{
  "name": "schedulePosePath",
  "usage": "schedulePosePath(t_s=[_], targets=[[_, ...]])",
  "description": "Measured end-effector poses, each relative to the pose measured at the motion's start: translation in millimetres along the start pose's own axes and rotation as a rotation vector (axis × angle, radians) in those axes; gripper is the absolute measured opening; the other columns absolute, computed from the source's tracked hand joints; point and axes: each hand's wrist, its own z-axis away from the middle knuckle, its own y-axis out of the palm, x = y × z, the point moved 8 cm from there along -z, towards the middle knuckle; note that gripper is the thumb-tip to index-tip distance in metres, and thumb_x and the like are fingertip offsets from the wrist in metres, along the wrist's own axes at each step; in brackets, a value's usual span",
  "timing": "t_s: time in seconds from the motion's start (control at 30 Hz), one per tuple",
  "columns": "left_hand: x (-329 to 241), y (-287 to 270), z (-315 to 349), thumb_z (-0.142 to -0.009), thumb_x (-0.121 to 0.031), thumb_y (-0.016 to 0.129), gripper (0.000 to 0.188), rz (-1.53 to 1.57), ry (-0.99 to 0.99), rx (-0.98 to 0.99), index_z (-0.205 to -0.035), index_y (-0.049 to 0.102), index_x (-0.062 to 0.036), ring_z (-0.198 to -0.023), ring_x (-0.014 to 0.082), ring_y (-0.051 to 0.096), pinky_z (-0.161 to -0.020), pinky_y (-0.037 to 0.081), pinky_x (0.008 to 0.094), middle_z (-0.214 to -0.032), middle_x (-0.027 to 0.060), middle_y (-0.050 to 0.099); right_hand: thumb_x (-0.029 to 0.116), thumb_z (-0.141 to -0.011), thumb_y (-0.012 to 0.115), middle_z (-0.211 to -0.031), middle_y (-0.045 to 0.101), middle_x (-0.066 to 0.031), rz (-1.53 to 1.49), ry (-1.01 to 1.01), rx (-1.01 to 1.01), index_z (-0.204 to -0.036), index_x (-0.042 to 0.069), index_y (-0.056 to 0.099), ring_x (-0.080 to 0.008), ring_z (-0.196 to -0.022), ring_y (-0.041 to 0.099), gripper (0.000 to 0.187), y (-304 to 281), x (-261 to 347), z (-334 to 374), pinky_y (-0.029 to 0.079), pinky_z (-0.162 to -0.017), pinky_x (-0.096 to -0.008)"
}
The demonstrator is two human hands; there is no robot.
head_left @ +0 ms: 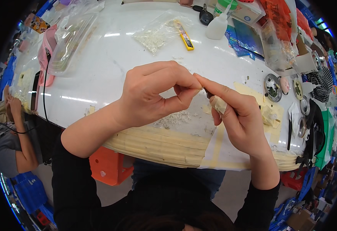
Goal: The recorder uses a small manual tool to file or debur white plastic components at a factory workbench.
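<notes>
Over the near part of the white table, my left hand [157, 92] is closed in a pinch, thumb against forefinger, on something too small to make out. My right hand [237, 111] meets it at the fingertips and grips a small dark tool [208, 92], mostly hidden by the fingers. Beige tape [219, 104] wraps the right thumb. Below the hands lies a scatter of small white bits [174, 119]. Farther back, a clear plastic bag [153, 38] holds many similar white pieces, and a slim yellow and black case [186, 40] lies on its right edge.
A white squeeze bottle [217, 27], car key [205, 16] and shiny blue packets [247, 36] stand at the back. Round metal dishes [272, 87] sit at right, a clear plastic tray [71, 44] and pink fan-like object [46, 54] at left. Another person [16, 134] works at far left.
</notes>
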Motion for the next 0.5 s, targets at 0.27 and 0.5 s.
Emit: schedulePosePath(t_s=[0.27, 0.5], targets=[[37.5, 13.3, 15.9, -0.088, -0.001, 0.064, 0.006, 0.587, -0.574, -0.009, -0.093, 0.064, -0.0008, -0.07, 0.0111, 0.065, -0.064, 0.053, 0.0234, -0.083, 0.0055, 0.068, -0.002, -0.09, 0.048, -0.075, 0.058, -0.0023, -0.016, -0.031, -0.147, -0.127, 0.005, 0.061, -0.0067, -0.058, 0.049, 0.04, -11.8, -2.5, -2.6, 0.041, -0.053, -0.0218], [50.0, 35.3, 34.1, -0.095, -0.021, 0.061, 0.015, 1.018, -1.026, 0.048, -0.095, 0.062, -0.0065, -0.071, 0.0071, 0.063, -0.063, 0.05, 0.0194, -0.084, 0.004, 0.068, -0.008, -0.077, 0.063, -0.077, 0.057, -0.0004, 0.286, -0.193, -0.358, -0.106, 0.004, 0.067, -0.0036, -0.059, 0.047, 0.032, -24.4, 9.4, 2.8, 0.032, -0.047, -0.0193]])
